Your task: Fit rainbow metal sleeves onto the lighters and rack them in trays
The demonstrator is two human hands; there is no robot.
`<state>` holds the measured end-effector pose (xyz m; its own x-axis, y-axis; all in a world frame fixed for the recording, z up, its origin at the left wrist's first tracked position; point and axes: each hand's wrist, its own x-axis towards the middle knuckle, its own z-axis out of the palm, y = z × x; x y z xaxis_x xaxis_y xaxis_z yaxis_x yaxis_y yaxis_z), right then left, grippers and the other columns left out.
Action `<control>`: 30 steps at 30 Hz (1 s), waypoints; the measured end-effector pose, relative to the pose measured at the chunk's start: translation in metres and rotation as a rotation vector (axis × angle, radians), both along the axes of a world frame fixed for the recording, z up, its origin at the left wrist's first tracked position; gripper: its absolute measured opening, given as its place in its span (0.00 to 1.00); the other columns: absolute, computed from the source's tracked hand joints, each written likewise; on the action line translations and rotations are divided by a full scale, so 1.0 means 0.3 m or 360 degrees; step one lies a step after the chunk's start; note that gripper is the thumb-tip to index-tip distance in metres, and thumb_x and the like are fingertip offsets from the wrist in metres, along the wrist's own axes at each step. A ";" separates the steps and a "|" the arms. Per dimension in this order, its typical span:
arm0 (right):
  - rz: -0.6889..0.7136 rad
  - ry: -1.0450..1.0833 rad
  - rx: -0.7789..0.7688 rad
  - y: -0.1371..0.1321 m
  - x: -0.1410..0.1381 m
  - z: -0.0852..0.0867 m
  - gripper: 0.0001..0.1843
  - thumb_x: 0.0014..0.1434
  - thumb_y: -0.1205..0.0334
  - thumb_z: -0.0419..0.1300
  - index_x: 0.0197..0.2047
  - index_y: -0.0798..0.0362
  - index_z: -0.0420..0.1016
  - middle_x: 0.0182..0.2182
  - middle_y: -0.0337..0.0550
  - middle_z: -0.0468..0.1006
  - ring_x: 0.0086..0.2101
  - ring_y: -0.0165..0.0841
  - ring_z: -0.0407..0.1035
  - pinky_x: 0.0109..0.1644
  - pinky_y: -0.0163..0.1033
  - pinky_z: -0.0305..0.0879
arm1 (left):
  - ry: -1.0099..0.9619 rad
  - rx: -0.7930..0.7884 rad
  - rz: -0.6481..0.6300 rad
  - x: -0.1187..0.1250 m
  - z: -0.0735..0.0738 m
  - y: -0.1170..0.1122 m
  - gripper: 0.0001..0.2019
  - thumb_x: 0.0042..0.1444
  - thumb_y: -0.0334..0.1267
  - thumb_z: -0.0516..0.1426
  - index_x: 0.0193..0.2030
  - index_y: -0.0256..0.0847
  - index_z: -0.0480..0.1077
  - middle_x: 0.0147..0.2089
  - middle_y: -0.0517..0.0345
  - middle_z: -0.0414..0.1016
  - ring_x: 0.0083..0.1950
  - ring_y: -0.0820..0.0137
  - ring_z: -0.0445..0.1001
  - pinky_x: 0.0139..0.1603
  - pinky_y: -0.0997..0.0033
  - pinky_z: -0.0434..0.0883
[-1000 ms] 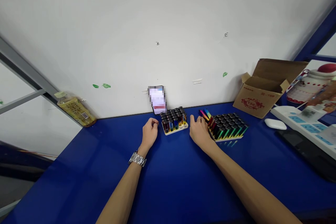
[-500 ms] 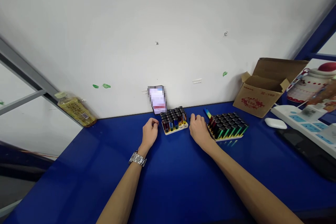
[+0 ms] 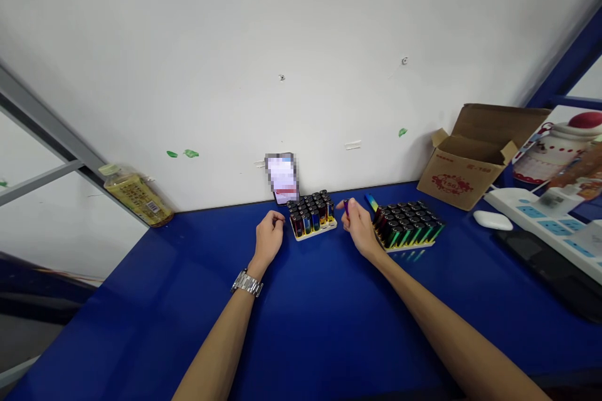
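My right hand [image 3: 360, 227] is closed around a purple metallic lighter-shaped tube [image 3: 347, 207], which stands roughly upright between thumb and fingers. It is between two pale trays. The left tray [image 3: 316, 233] carries rows of upright metallic tubes [image 3: 306, 223] with black tops, and its front right part has a gap. Beside that tray's left side rests my left hand [image 3: 269, 229], fingers curled together; whatever they hold, if anything, is hidden. The right tray [image 3: 414, 247] bears several rows of green and red black-topped tubes [image 3: 409, 225].
A blue-yellow piece [image 3: 371, 202] lies behind the right tray. A phone [image 3: 285, 182] leans on the wall. An open cardboard box [image 3: 463, 169], white case [image 3: 493, 220], power strip [image 3: 550, 219] and black device [image 3: 540, 269] stand right; a yellow bottle [image 3: 138, 197] leans left.
My right hand has rolled back and lifted a little, so the purple tube now shows upright in its fingers. My left hand and both trays have stayed put.
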<state>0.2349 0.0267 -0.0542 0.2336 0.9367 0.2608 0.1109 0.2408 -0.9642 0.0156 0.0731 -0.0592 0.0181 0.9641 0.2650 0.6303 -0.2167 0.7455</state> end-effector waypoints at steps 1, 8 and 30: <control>0.0032 0.0166 -0.0080 0.001 -0.001 0.001 0.27 0.63 0.41 0.41 0.28 0.52 0.65 0.14 0.29 0.53 0.14 0.26 0.50 0.18 0.32 0.48 | 0.0003 0.0000 -0.0001 0.000 0.000 0.000 0.08 0.54 0.32 0.47 0.32 0.41 0.66 0.33 0.58 0.74 0.30 0.71 0.70 0.33 0.71 0.66; 0.0042 0.0537 -0.0334 0.010 -0.008 -0.006 0.25 0.62 0.52 0.40 0.14 0.48 0.52 0.09 0.30 0.47 0.11 0.24 0.41 0.13 0.31 0.40 | -0.0009 0.0000 0.0002 0.001 0.002 -0.002 0.08 0.54 0.32 0.47 0.32 0.41 0.66 0.34 0.58 0.74 0.30 0.71 0.71 0.34 0.71 0.66; 0.0087 0.0378 -0.0268 0.006 -0.012 -0.018 0.27 0.64 0.52 0.39 0.14 0.48 0.53 0.10 0.33 0.50 0.12 0.25 0.42 0.14 0.32 0.41 | 0.0006 0.0004 -0.0009 -0.002 -0.007 0.004 0.07 0.53 0.31 0.47 0.32 0.41 0.66 0.34 0.58 0.75 0.31 0.70 0.71 0.34 0.71 0.66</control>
<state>0.2312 0.0283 -0.0594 0.2177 0.9750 0.0446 -0.1312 0.0745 -0.9886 0.0149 0.0743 -0.0612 0.0244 0.9632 0.2675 0.6320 -0.2222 0.7424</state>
